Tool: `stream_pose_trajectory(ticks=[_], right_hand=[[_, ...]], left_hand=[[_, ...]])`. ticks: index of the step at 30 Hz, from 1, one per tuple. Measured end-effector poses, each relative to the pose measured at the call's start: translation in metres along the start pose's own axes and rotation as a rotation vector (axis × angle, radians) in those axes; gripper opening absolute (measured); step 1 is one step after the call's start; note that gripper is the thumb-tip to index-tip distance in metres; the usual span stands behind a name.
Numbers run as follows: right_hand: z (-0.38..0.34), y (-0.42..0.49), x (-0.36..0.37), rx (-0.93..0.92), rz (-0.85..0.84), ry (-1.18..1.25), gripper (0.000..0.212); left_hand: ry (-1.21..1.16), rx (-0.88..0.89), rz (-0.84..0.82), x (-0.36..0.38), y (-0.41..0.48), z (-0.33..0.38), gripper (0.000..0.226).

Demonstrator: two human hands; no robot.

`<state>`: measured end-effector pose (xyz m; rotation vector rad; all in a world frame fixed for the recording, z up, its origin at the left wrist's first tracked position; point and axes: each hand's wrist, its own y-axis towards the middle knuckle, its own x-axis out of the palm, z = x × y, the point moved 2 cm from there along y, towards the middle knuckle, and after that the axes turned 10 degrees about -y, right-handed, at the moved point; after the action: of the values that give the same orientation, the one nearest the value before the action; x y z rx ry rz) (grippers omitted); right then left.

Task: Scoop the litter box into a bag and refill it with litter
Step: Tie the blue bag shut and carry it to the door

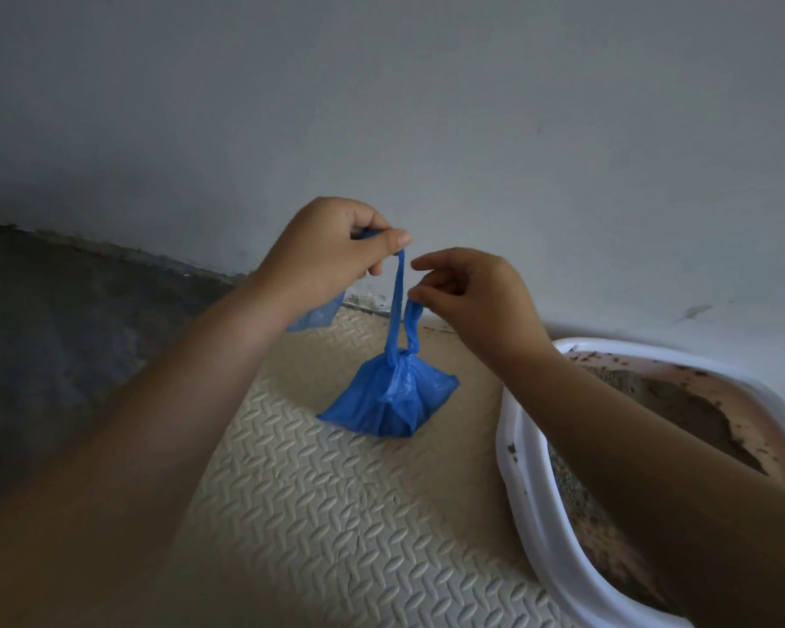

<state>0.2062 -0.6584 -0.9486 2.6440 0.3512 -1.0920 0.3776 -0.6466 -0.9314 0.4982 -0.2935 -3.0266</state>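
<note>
Far left: dark floor (pixel 64 355), then pale mat (pixel 336 514). Next the left hand (pixel 331 251), fingers curled, pinching the longer strand (pixel 398 287) of the blue bag (pixel 390 401) between thumb and forefinger, a loose blue end (pixel 318 315) trailing behind the wrist. Dead centre, the bag itself: hangs straight down below and between both hands, long axis vertical, neck cinched at a knot (pixel 399 355), bottom at or just above the mat, cannot tell which. Just right of it the right hand (pixel 476 296), lower than the left and nearer the knot, pinching the shorter strand (pixel 414 317), forefinger held out free. Probably midway through tying off: looks like one crossing made and a second wanted, so calls for bringing the two strands across each other right above the knot. Far right, partly under the right forearm, the litter box (pixel 524 469), white rim, litter (pixel 680 401) heaped toward the far side; refill likely yet to come.
</note>
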Motion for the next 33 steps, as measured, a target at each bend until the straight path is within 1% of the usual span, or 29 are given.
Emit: stream_pose_trajectory(ticks=[5, 8, 10, 11, 12, 13, 14, 15, 16, 17, 18, 20, 21, 22, 24, 25, 26, 27, 29, 31, 33], right_hand=[[-0.007, 0.003, 0.009, 0.003, -0.006, -0.002, 0.020], [-0.010, 0.003, 0.010, 0.016, -0.015, 0.009, 0.013], [-0.011, 0.003, 0.009, 0.035, -0.004, 0.014, 0.008], [-0.011, 0.003, 0.009, 0.045, 0.004, 0.016, 0.006], [-0.010, 0.003, 0.007, 0.053, 0.008, 0.020, 0.005], [-0.010, 0.003, 0.006, 0.059, 0.008, 0.028, 0.005], [-0.008, 0.004, 0.004, 0.065, 0.009, 0.032, 0.005], [-0.007, 0.004, 0.003, 0.071, 0.013, 0.030, 0.005], [-0.006, 0.005, 0.001, 0.078, 0.020, 0.025, 0.004], [-0.005, 0.005, 0.000, 0.084, 0.027, 0.022, 0.004], [-0.004, 0.006, 0.000, 0.091, 0.031, 0.022, 0.005], [-0.003, 0.008, -0.001, 0.103, 0.035, 0.021, 0.007], [-0.003, 0.009, -0.001, 0.107, 0.039, 0.019, 0.008], [-0.003, 0.009, -0.001, 0.110, 0.042, 0.018, 0.009], [-0.003, 0.011, -0.001, 0.109, 0.045, 0.021, 0.011], [-0.004, 0.011, -0.002, 0.104, 0.045, 0.021, 0.011], [-0.004, 0.011, -0.002, 0.096, 0.041, 0.019, 0.010], [-0.004, 0.011, -0.001, 0.088, 0.036, 0.016, 0.009], [-0.005, 0.011, -0.001, 0.081, 0.029, 0.015, 0.007], [-0.004, 0.011, -0.001, 0.081, 0.026, 0.027, 0.007], [0.000, 0.012, -0.001, 0.103, 0.061, 0.079, 0.006]], left_hand=[[0.015, 0.024, -0.013, 0.002, -0.001, 0.003, 0.017], [0.038, 0.039, -0.020, 0.001, 0.000, 0.002, 0.018], [0.068, 0.052, 0.008, 0.001, 0.000, 0.000, 0.016], [0.141, 0.100, 0.061, -0.001, -0.002, -0.001, 0.018], [0.281, 0.210, 0.153, -0.004, -0.005, 0.000, 0.026], [0.448, 0.358, 0.261, -0.008, -0.011, 0.001, 0.037], [0.594, 0.530, 0.363, -0.011, -0.020, 0.003, 0.040], [0.678, 0.687, 0.424, -0.011, -0.030, 0.003, 0.036], [0.704, 0.766, 0.424, -0.009, -0.040, -0.004, 0.028], [0.665, 0.744, 0.373, -0.004, -0.048, -0.015, 0.023], [0.571, 0.593, 0.279, 0.002, -0.053, -0.030, 0.020], [0.281, 0.084, 0.121, 0.017, -0.059, -0.061, 0.018], [0.177, -0.083, 0.079, 0.024, -0.059, -0.076, 0.018], [0.145, -0.145, 0.038, 0.029, -0.056, -0.087, 0.020], [0.133, -0.146, -0.059, 0.035, -0.044, -0.091, 0.030], [0.100, -0.143, -0.101, 0.036, -0.037, -0.089, 0.038], [0.061, -0.146, -0.143, 0.038, -0.030, -0.086, 0.040], [0.020, -0.148, -0.188, 0.040, -0.024, -0.082, 0.036], [-0.025, -0.140, -0.262, 0.048, -0.016, -0.076, 0.015], [-0.018, -0.148, -0.277, 0.057, -0.012, -0.073, 0.005], [-0.003, -0.153, -0.229, 0.058, -0.008, -0.077, 0.026]])
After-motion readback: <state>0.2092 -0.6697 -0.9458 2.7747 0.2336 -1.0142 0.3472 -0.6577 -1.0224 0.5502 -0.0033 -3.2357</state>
